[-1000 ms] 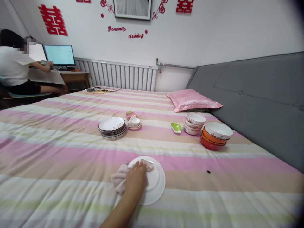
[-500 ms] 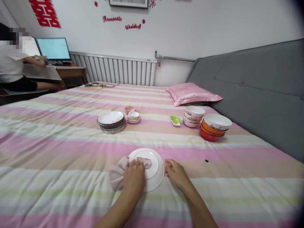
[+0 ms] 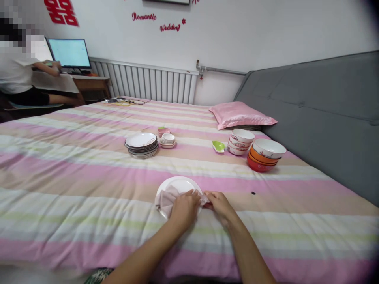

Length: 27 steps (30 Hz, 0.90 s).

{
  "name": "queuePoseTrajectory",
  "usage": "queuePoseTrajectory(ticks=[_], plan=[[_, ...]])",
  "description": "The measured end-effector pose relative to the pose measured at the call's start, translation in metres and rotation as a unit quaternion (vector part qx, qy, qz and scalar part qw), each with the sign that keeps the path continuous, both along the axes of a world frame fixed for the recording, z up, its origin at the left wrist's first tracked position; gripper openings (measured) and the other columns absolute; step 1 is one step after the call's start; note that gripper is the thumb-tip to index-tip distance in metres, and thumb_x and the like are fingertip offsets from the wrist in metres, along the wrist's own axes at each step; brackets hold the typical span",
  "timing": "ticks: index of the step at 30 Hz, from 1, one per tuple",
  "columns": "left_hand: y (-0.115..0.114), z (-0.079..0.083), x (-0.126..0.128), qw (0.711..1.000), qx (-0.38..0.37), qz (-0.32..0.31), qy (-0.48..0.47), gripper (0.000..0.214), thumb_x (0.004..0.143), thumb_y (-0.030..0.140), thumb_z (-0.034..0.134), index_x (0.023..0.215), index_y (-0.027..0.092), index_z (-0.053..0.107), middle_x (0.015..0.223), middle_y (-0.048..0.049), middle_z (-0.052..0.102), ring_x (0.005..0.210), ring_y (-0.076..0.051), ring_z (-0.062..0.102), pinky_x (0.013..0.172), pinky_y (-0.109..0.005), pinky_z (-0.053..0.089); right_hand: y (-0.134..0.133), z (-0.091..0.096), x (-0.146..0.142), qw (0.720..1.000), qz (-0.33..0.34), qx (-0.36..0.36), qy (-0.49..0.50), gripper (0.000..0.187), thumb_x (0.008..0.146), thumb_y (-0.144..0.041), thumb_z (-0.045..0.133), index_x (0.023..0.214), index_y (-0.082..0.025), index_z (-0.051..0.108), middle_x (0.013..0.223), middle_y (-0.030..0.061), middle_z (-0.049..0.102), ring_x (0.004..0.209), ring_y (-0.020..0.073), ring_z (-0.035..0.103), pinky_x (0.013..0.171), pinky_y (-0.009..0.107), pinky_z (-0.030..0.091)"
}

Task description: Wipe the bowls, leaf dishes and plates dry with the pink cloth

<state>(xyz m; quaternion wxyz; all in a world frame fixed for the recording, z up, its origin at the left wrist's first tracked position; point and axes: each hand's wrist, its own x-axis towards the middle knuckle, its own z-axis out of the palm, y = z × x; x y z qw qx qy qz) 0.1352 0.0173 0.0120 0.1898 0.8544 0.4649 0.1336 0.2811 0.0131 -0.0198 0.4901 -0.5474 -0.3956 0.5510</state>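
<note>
A white plate (image 3: 179, 182) is on the striped bedspread in front of me, partly covered by a pale pink cloth (image 3: 167, 199). My left hand (image 3: 186, 209) presses the cloth onto the plate near its right side, fingers bent over the fabric. At the plate's right edge, my right hand (image 3: 217, 203) is closed on the rim, its fingertips close to the left hand's. Part of the plate is hidden under the cloth and my left hand.
Beyond the plate stand a stack of plates (image 3: 141, 141), small dishes (image 3: 168, 140), a green leaf-shaped dish (image 3: 218, 146), white bowls (image 3: 241, 141) and larger bowls (image 3: 266, 152). A small black object (image 3: 253, 193) lies to the right. A person (image 3: 17, 75) sits at a desk.
My left hand has slid the cloth rightward across the plate, up to the rim by my right hand. The right hand stays at that edge. The view has tilted slightly downward.
</note>
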Motion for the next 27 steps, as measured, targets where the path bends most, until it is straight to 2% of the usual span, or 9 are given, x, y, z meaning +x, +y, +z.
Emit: queuePoseTrajectory(ticks=[4,10,13,19,24,27], plan=[[0.012,0.001,0.002,0.999,0.001,0.017,-0.028,0.03,0.09,0.024,0.038,0.101,0.018,0.065,0.108,-0.0095,0.067,0.108,-0.023,0.058,0.094,-0.036,0.044,0.003,0.003,0.003,0.995,0.012,-0.063,0.081,0.027,0.063,-0.039,0.068,0.07,-0.013,0.066,0.069,0.0034,0.067,0.066,0.0133,0.061,0.072,0.028,0.05],[0.028,0.003,0.001,0.997,0.035,-0.03,-0.055,0.034,0.093,0.026,0.034,0.087,0.019,0.067,0.096,-0.0053,0.068,0.102,-0.019,0.058,0.098,-0.032,0.04,0.004,0.0,-0.005,0.991,0.017,-0.058,0.117,0.031,0.071,-0.043,0.064,0.083,-0.014,0.067,0.076,0.0046,0.07,0.068,0.0146,0.064,0.071,0.028,0.051],[0.033,0.004,0.0,0.994,0.074,-0.041,-0.064,0.037,0.094,0.024,0.032,0.088,0.019,0.068,0.097,-0.0053,0.068,0.102,-0.018,0.057,0.102,-0.033,0.037,0.001,0.0,-0.009,0.988,0.012,-0.064,0.137,0.036,0.073,-0.047,0.063,0.091,-0.016,0.064,0.082,0.005,0.071,0.068,0.015,0.065,0.069,0.028,0.051],[0.043,0.006,-0.016,0.991,0.114,0.053,-0.042,0.037,0.094,0.026,0.034,0.116,0.018,0.063,0.12,-0.0068,0.064,0.116,-0.019,0.052,0.105,-0.035,0.035,-0.003,0.007,-0.02,0.977,0.013,-0.041,0.207,0.037,0.068,-0.047,0.069,0.089,-0.019,0.056,0.076,0.0015,0.068,0.062,0.0146,0.064,0.061,0.026,0.05],[0.044,0.007,-0.035,0.983,0.107,0.15,0.009,0.039,0.095,0.027,0.032,0.121,0.019,0.06,0.118,-0.009,0.065,0.112,-0.023,0.057,0.096,-0.035,0.041,-0.005,0.011,-0.029,0.979,-0.014,-0.018,0.201,0.041,0.063,-0.036,0.075,0.095,-0.019,0.056,0.082,0.0006,0.067,0.072,0.0142,0.063,0.062,0.024,0.05],[0.039,0.009,-0.042,0.975,0.089,0.194,0.053,0.04,0.095,0.031,0.03,0.122,0.021,0.058,0.113,-0.01,0.067,0.102,-0.025,0.062,0.086,-0.036,0.045,-0.005,0.012,-0.031,0.977,-0.03,-0.01,0.211,0.044,0.059,-0.033,0.078,0.095,-0.018,0.057,0.081,0.0006,0.067,0.072,0.0141,0.062,0.063,0.024,0.05]])
